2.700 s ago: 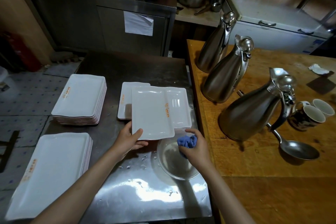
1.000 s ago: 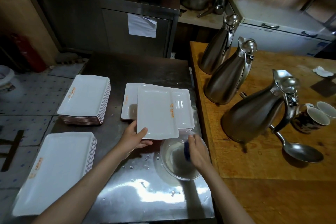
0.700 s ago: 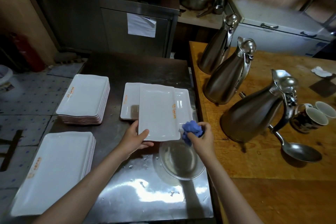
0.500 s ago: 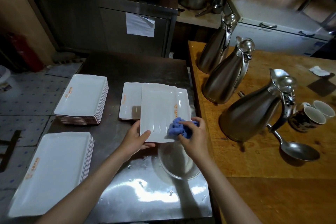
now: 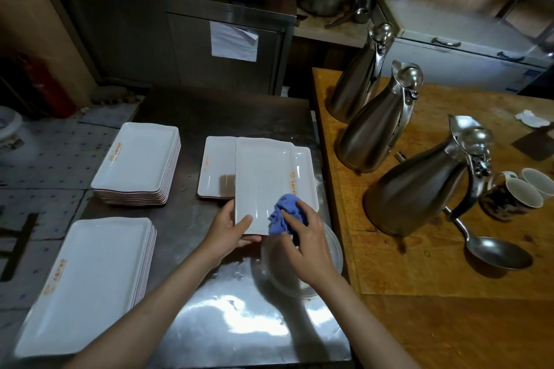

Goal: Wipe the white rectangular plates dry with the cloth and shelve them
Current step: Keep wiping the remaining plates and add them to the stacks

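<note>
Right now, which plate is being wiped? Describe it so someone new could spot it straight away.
On the steel table, look to its right side, next to the wooden counter. There the plate is lifted above a low pile of plates. Unlike the two stacks at the left, it is gripped by the left hand while the right hand presses a blue cloth on it.
</note>
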